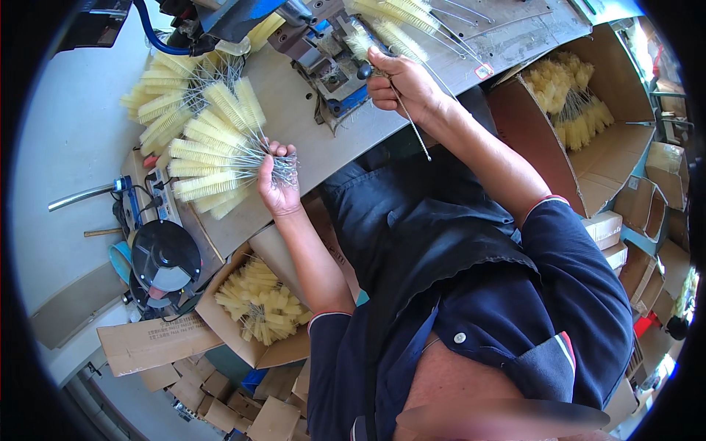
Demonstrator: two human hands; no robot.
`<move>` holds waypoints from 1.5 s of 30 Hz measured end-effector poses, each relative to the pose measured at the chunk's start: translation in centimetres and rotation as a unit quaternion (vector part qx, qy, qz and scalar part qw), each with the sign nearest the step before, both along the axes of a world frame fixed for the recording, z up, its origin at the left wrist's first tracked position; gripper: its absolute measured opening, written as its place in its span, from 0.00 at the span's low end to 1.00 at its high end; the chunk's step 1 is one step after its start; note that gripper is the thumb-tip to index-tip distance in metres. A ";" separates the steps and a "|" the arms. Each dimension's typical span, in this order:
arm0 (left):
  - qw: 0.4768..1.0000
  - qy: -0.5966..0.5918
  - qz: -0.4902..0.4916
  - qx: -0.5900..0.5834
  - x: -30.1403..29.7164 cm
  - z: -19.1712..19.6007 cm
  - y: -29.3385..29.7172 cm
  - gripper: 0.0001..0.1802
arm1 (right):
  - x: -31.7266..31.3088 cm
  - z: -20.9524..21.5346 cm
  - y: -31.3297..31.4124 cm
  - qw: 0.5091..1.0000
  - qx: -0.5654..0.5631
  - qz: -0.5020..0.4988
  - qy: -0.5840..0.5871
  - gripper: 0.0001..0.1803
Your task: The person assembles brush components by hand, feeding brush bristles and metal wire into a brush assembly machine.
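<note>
Left hand grips a fanned bundle of yellow brushes while right hand pinches a single brush at the bench machine.

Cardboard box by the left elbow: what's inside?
The open cardboard box holds a loose heap of pale yellow bristle brushes with twisted wire stems. Only the top layer shows; whatever lies beneath the heap and the box bottom is covered.
</note>
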State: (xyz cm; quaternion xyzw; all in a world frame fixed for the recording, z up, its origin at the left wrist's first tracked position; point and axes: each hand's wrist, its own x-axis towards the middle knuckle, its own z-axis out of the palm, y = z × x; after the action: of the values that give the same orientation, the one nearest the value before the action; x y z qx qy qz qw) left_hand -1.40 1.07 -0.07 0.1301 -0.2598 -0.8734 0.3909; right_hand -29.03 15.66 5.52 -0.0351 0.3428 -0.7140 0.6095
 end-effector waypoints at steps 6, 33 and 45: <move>1.000 0.001 -0.002 0.005 0.1 0.1 0.1 0.22 | 0.3 -0.2 0.1 1.000 -0.007 -0.001 -0.020 0.18; 1.000 0.009 0.005 0.007 0.3 -0.3 -0.1 0.22 | 0.0 -1.5 0.2 0.963 -0.153 0.001 -0.221 0.09; 1.000 0.004 0.004 -0.002 0.1 -0.1 0.1 0.22 | -0.5 -2.3 0.4 0.969 -0.136 0.012 -0.207 0.10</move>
State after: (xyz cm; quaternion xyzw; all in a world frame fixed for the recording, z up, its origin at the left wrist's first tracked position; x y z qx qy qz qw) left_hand -1.27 1.13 -0.17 0.1271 -0.2594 -0.8719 0.3955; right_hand -29.51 16.11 3.20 0.0265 0.1085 -0.7386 0.6648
